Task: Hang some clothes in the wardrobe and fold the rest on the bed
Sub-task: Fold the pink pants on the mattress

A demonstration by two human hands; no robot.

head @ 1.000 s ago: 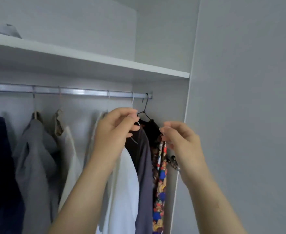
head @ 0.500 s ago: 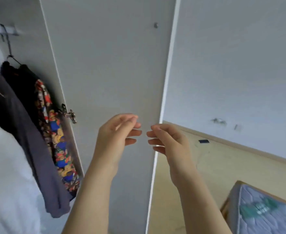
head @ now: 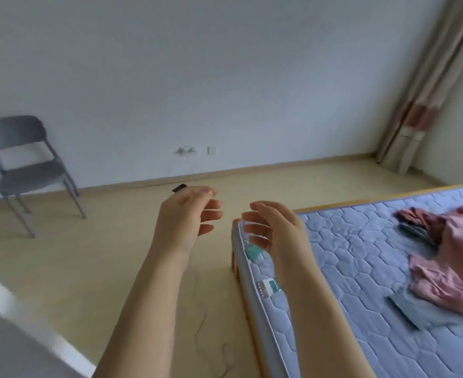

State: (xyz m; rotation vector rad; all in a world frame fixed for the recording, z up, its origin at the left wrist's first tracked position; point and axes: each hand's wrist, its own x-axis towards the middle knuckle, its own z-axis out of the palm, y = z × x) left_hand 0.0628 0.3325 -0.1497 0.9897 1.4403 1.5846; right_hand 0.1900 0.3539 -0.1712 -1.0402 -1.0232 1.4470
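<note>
Empty hands raised beside the bed

Left hand (head: 186, 214) and right hand (head: 276, 230), fingers loosely curled, hold nothing; a crumpled pink garment (head: 451, 266), perhaps a shirt, lies on the blue quilted mattress (head: 361, 268).

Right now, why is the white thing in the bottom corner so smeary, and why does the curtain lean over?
Head view: the white panel edge at lower left is smeared, probably motion blur; the curtain leans because the wide-angle lens bends the edges; the grey chair looks slightly soft; the left hand and right hand look sharper; soft light, no glare.
</note>
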